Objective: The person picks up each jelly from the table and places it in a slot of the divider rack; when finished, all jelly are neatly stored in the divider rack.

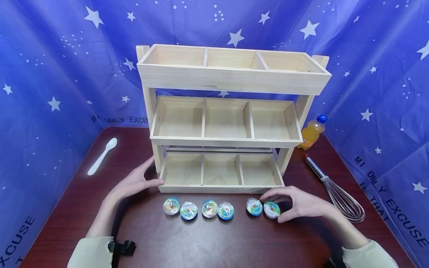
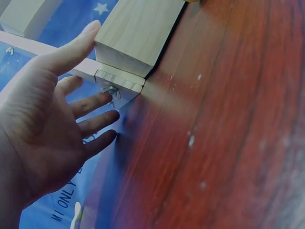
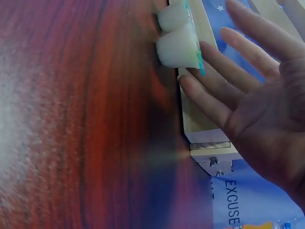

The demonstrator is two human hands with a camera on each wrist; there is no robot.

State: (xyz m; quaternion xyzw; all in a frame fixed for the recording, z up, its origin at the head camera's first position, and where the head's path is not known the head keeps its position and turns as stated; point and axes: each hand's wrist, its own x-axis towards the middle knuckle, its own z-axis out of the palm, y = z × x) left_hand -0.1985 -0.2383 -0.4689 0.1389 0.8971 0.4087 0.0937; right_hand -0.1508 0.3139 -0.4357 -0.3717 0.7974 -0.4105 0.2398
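Note:
A wooden three-tier shelf (image 1: 221, 189) stands on the table, each tier split into three compartments. In front of it sit several small jelly cups with printed lids, grouped in pairs: a left cup (image 1: 171, 206), a middle cup (image 1: 209, 208) and the rightmost cup (image 1: 272, 210) among them. My left hand (image 1: 135, 182) is at the bottom tier's left end, thumb at its front corner and fingers spread. My right hand (image 1: 298, 203) is beside the rightmost cup, fingers extended and gripping nothing. In the right wrist view, two white cup bodies (image 3: 178, 47) show near its fingertips.
A white spoon (image 1: 102, 156) lies on the table at the left. On the right are a whisk (image 1: 338, 193) and an orange drink bottle (image 1: 312, 133) with a blue cap, the bottle close to the shelf's right leg. A blue starry curtain (image 1: 214, 22) surrounds the table.

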